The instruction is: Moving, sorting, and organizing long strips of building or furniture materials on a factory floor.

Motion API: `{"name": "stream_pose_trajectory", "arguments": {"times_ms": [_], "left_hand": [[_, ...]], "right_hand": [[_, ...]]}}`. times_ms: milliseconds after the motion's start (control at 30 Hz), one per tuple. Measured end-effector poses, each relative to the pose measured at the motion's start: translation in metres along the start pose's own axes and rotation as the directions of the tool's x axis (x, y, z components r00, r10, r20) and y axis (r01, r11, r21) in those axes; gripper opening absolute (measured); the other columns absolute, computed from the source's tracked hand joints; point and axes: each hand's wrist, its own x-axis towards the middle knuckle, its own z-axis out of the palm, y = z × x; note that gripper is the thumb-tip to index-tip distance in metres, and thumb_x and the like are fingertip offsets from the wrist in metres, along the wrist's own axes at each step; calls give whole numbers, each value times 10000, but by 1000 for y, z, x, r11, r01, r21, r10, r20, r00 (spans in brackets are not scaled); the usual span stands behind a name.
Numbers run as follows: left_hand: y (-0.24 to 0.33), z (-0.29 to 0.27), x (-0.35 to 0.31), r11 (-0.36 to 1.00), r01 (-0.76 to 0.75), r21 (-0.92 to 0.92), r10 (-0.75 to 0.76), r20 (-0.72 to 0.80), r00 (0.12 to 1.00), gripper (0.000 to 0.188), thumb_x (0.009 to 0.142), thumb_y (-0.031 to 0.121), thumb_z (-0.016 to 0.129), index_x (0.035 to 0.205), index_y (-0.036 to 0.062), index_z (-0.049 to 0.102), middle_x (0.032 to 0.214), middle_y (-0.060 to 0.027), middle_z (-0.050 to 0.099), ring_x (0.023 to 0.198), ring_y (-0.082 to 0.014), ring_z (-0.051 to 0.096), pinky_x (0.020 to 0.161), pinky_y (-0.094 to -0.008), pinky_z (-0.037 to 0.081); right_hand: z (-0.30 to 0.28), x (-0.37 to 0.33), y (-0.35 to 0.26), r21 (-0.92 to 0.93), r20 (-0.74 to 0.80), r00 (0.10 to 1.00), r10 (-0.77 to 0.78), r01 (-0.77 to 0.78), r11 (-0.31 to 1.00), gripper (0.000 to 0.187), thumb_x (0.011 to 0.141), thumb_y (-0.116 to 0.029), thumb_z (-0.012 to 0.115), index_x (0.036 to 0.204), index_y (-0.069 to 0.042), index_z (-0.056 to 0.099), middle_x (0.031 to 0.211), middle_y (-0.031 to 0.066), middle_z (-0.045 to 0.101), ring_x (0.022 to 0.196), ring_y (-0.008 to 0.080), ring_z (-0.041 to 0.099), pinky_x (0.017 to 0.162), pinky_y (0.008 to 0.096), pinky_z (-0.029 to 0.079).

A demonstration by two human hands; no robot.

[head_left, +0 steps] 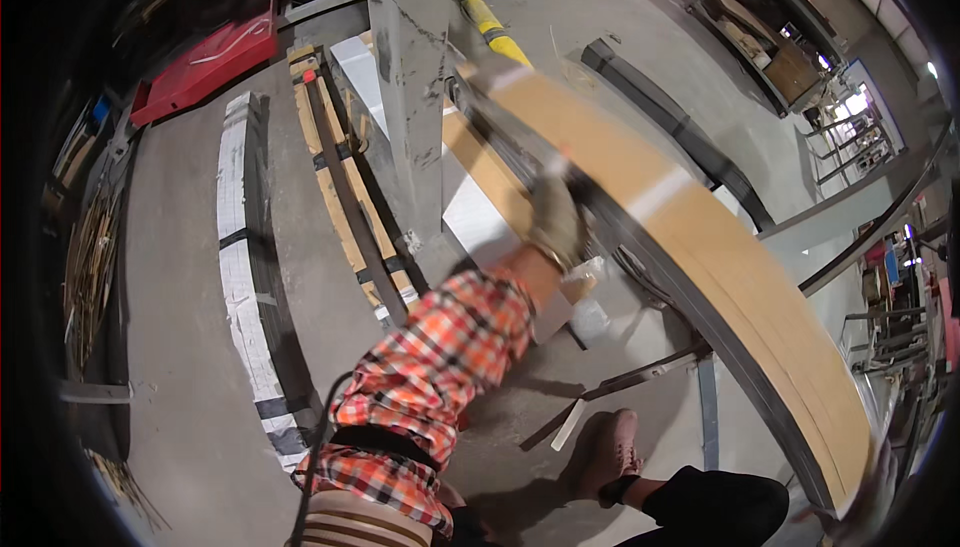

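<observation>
A long, narrow bundle (700,237) with a tan cardboard top and dark sides slants from upper middle to lower right. It looks raised above the floor, its upper end blurred by motion. My left hand (558,217), in a pale work glove, grips the bundle's near side; its fingers are partly smeared. The left arm wears an orange checked sleeve. At the bundle's lower right end there is a blurred shape that may be my right hand (882,467); its fingers cannot be made out. Under the bundle, another tan-and-white long package (478,209) lies on the floor.
A grey steel post (408,87) stands just beyond my left hand. Long white (238,237) and cardboard-edged packages (340,177) lie to the left, a black-wrapped one (680,127) to the right. A red tray (205,67), a yellow tube (492,27) and metal strips (620,379) lie around.
</observation>
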Motion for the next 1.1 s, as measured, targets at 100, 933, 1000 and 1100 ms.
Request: {"name": "stream_pose_trajectory", "arguments": {"times_ms": [100,933,1000,1100], "left_hand": [[30,11,-2,996,-80,50,82,-31,996,412,886,376,487,1140,52,505,1081,-85,575,936,-188,572,807,-334,467],[171,-271,-242,-342,832,436,882,-157,444,923,659,323,684,1395,50,200,1369,-216,321,1246,-360,335,1024,-451,286],[206,-290,-270,-271,943,195,949,-111,296,956,654,390,678,1405,79,174,1379,-206,312,1231,-357,368,1007,-423,325],[249,-303,-289,-148,927,345,944,-231,237,997,634,398,693,1413,98,148,1375,-197,320,1235,-346,371,1006,-408,333]], "right_hand": [[35,69,-60,184,-44,999,-21,29,983,1004,592,-284,811,1354,48,249,1234,208,444,1137,319,445,975,397,339],[376,318,-249,205,-570,719,-398,593,778,671,705,-350,657,1261,-60,420,1147,189,465,964,348,505,804,429,434],[363,268,-310,448,193,811,-552,428,785,595,715,-337,650,1195,-42,460,1077,182,515,922,334,527,774,426,442],[441,199,-363,281,-475,510,-717,860,426,433,757,-361,645,999,-16,547,926,121,609,838,283,584,745,392,461]]}}
